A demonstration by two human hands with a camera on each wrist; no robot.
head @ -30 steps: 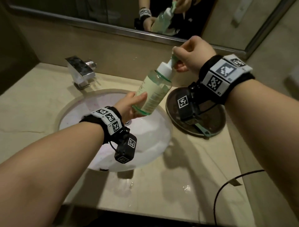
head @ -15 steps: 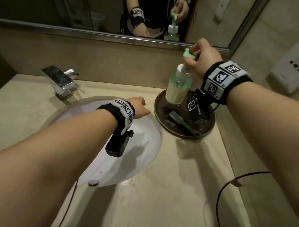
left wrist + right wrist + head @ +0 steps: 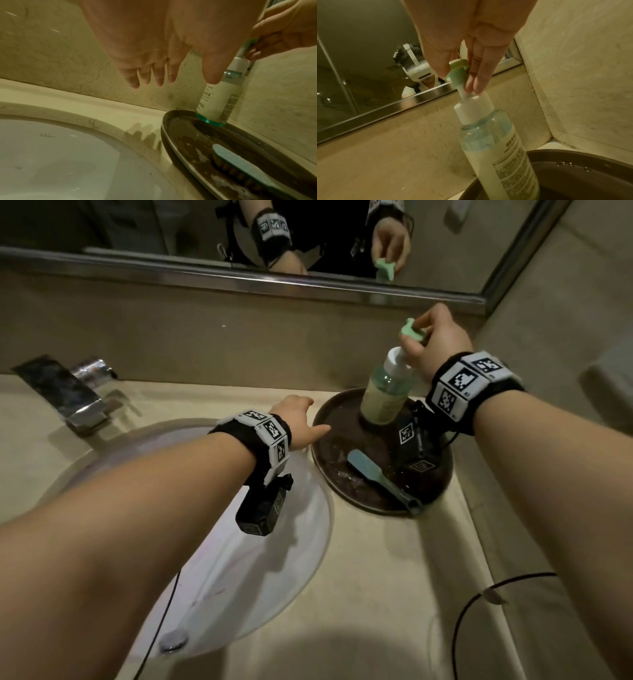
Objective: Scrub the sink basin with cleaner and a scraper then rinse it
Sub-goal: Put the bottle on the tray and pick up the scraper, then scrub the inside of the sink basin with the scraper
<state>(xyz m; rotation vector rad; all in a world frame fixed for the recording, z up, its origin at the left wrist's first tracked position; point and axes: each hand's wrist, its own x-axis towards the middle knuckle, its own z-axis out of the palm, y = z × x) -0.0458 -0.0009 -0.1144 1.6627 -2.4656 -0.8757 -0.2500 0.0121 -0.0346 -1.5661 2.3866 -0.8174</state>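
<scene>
The cleaner bottle (image 3: 385, 395) (image 3: 221, 97) (image 3: 496, 148), clear with a white collar and a green pump head, leans slightly with its base on the far side of the round brown tray (image 3: 329, 474) (image 3: 173, 135). My right hand (image 3: 412, 335) (image 3: 458, 75) pinches the pump head from above. A brush-like scraper (image 3: 373, 474) (image 3: 240, 162) with a teal handle lies in the wet tray. My left hand (image 3: 308, 419) (image 3: 181, 79) hovers empty, fingers straight, over the counter between the white sink basin (image 3: 239, 570) (image 3: 51, 155) and the tray.
A chrome faucet (image 3: 68, 395) stands at the basin's far left. The drain (image 3: 173, 638) shows at the basin's near side. A black cable (image 3: 479, 604) loops over the counter at the right. The mirror and back wall rise behind; a side wall closes the right.
The bottle went from above the basin to the tray, carried by my right hand. My left hand let go of it and now reaches toward the tray's edge.
</scene>
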